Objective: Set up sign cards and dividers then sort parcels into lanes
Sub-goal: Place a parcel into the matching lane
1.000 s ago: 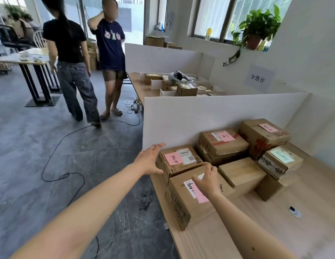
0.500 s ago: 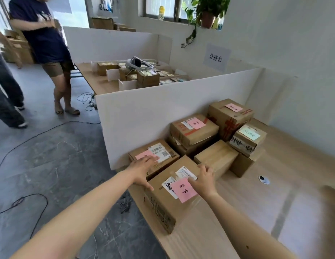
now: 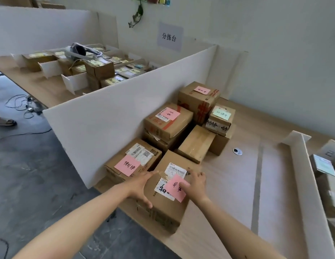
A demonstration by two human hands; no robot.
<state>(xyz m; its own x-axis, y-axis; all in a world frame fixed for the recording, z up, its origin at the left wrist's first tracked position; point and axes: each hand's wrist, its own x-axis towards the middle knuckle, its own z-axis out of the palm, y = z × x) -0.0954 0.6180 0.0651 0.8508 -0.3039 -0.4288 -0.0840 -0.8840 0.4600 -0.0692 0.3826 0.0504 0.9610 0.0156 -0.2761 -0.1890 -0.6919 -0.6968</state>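
Though blurred at the tips, left hand (image 3: 142,186) and right hand (image 3: 195,184) fingers spread on front parcel (image 3: 165,210).

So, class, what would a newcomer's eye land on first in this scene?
The left hand and right hand rest on the nearest cardboard parcel at the front edge of the table, its pink note handwritten in black. Behind it, more labelled parcels crowd against a white divider. On the wall above hangs a paper sign with three characters.
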